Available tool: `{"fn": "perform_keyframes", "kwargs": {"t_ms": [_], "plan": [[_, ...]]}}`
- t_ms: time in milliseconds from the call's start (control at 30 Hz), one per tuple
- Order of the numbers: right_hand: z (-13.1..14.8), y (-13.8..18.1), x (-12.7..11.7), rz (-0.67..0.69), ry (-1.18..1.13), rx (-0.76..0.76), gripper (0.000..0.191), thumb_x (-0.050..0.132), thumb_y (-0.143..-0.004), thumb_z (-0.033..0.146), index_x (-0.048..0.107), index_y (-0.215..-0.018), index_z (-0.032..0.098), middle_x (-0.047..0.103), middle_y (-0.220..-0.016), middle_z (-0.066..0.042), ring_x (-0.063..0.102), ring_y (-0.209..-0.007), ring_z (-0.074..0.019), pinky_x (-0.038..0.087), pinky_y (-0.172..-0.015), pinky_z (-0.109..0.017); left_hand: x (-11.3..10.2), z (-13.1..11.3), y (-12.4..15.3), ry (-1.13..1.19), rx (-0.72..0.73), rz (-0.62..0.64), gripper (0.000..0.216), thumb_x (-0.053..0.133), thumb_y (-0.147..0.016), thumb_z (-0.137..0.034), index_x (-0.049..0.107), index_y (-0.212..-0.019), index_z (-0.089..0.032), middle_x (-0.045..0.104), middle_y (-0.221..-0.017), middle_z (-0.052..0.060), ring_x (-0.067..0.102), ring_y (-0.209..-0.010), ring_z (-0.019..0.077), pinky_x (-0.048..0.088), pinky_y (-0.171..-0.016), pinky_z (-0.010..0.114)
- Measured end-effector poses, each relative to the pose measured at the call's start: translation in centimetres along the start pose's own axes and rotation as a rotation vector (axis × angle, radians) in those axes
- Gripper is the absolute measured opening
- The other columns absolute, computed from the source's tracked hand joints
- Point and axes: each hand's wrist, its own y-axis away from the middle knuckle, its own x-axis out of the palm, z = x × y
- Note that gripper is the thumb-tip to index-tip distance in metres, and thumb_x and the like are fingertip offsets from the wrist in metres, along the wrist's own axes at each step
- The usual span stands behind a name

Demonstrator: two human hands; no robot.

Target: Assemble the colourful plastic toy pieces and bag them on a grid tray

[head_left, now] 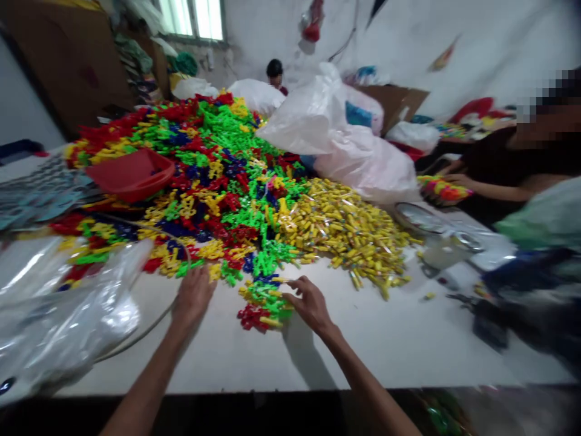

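right hand [309,303] is resting open-fingered on the right edge of the little clump of plastic pieces [262,306] lying just left of it on the white surface [399,339], while the left hand [194,295] is sitting open, palm down, farther left at the big pile's [200,175] edge.

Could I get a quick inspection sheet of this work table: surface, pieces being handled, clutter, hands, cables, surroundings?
Surface: white table, bare near the front edge.
Pieces: heap of coloured plastic pieces; small cluster pulled apart from it.
Clutter: yellow wrapped items, red bowl, clear bags, big white bags.
Hands: left hand at the heap's edge; right hand touching the cluster; grip unclear.
Cables: thin cord by the bags.
Surroundings: another person's hand, window.
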Motion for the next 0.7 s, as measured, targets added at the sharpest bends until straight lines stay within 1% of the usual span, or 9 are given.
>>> {"fn": "perform_keyframes", "kwargs": {"t_ms": [100,167,267,367,467,533,600,633,700], "plan": [[-1.7,-3.0,-2.0,-0.017,0.330,0.057,0.025,0.048,-0.082,0.020,0.062,-0.102,0.017,0.060,-0.101,-0.007,0.059,-0.082,-0.0164,0.041,-0.069,-0.025,0.0,2.1,-1.5,-0.124,-0.007,0.080,0.034,0.048,-0.075,-0.024,0.058,-0.106,-0.015,0.060,-0.113,0.015,0.049,-0.112,0.0310,0.040,-0.091,0.043],[-2.8,-5.2,-3.2,-0.032,0.506,0.108,0.027,0.044,-0.082,0.014,0.060,-0.103,0.017,0.058,-0.107,-0.009,0.058,-0.091,-0.0185,0.041,-0.068,-0.025,-0.2,2.1,-1.9,-0.050,-0.052,0.119,0.032,0.050,-0.069,-0.021,0.061,-0.099,-0.016,0.066,-0.097,0.012,0.058,-0.098,0.0295,0.045,-0.081,0.039],[-3.9,-7.7,-3.8,-0.004,0.572,0.095,0.028,0.042,-0.081,0.010,0.061,-0.100,0.019,0.057,-0.111,-0.009,0.058,-0.090,-0.0192,0.040,-0.065,-0.025,-0.5,0.7,-1.2,0.306,-0.306,0.182,0.021,0.060,-0.060,-0.028,0.063,-0.077,-0.015,0.063,-0.061,0.005,0.061,-0.063,0.0242,0.046,-0.057,0.031],[-4.2,-8.4,-3.4,0.008,0.594,0.058,0.028,0.038,-0.082,0.008,0.062,-0.094,0.018,0.055,-0.113,-0.011,0.057,-0.088,-0.0187,0.039,-0.065,-0.025,-0.5,-1.5,0.5,0.785,-0.449,0.139,0.035,0.072,-0.050,-0.038,0.063,-0.074,-0.013,0.064,-0.062,0.003,0.058,-0.058,0.0183,0.045,-0.053,0.027],[-4.0,-7.5,-3.3,-0.015,0.597,0.045,0.025,0.038,-0.085,0.012,0.062,-0.091,0.017,0.056,-0.110,-0.012,0.056,-0.091,-0.0197,0.038,-0.067,-0.026,-0.4,-3.9,2.6,0.977,-0.508,0.084,0.042,0.080,-0.043,-0.036,0.064,-0.074,-0.012,0.063,-0.062,0.000,0.055,-0.057,0.0136,0.043,-0.051,0.023],[-3.5,-6.0,-3.3,-0.107,0.504,0.027,0.020,0.041,-0.087,0.020,0.061,-0.090,0.016,0.059,-0.101,-0.011,0.054,-0.091,-0.0207,0.038,-0.070,-0.027,-0.4,-5.6,3.7,1.083,-0.586,0.106,0.040,0.081,-0.043,-0.034,0.064,-0.071,-0.011,0.061,-0.058,-0.001,0.053,-0.052,0.0110,0.042,-0.048,0.022],[-2.3,-4.0,-3.1,-0.206,0.219,-0.005,0.020,0.044,-0.087,0.029,0.060,-0.086,0.016,0.060,-0.087,-0.007,0.054,-0.082,-0.0190,0.038,-0.069,-0.027,-0.4,-7.1,4.4,1.265,-0.647,0.185,0.037,0.081,-0.045,-0.033,0.063,-0.069,-0.011,0.062,-0.060,0.000,0.054,-0.052,0.0103,0.044,-0.049,0.021],[-1.5,-2.9,-2.8,-0.205,0.016,-0.026,0.020,0.047,-0.085,0.033,0.059,-0.082,0.017,0.060,-0.079,-0.005,0.053,-0.076,-0.0173,0.038,-0.067,-0.027,-0.2,-7.8,4.6,1.358,-0.669,0.227,0.035,0.081,-0.047,-0.032,0.063,-0.069,-0.012,0.063,-0.060,0.000,0.055,-0.052,0.0103,0.044,-0.049,0.021],[0.4,-0.6,-1.8,-0.041,-0.396,-0.054,0.022,0.052,-0.082,0.038,0.058,-0.076,0.017,0.057,-0.069,-0.001,0.050,-0.066,-0.0141,0.037,-0.061,-0.025,0.1,-9.0,4.9,1.503,-0.717,0.295,0.031,0.080,-0.051,-0.029,0.061,-0.069,-0.012,0.063,-0.059,0.000,0.055,-0.051,0.0103,0.044,-0.047,0.020]]}}
